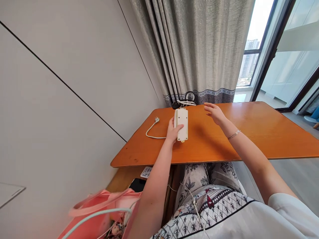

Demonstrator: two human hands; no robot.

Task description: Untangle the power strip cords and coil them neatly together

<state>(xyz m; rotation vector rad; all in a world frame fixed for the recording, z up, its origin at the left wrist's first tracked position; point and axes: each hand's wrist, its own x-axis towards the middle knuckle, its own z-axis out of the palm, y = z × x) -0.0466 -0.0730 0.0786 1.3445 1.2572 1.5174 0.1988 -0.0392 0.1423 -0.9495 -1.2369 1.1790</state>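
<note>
A white power strip [181,124] lies on the orange wooden table [249,132], near its left side. My left hand [173,130] grips the strip's left edge, thumb on top. A white cable with a plug [156,119] curls on the table just left of the strip. My right hand [214,113] hovers open above the table to the right of the strip, fingers spread, holding nothing. A thin bracelet [233,134] sits on that wrist.
Grey curtains [196,49] hang behind the table, with a black round object and white cables [188,99] at the table's far edge. A pink bag [104,212] and a dark phone [137,184] rest on a lower surface at bottom left. A wall runs along the left.
</note>
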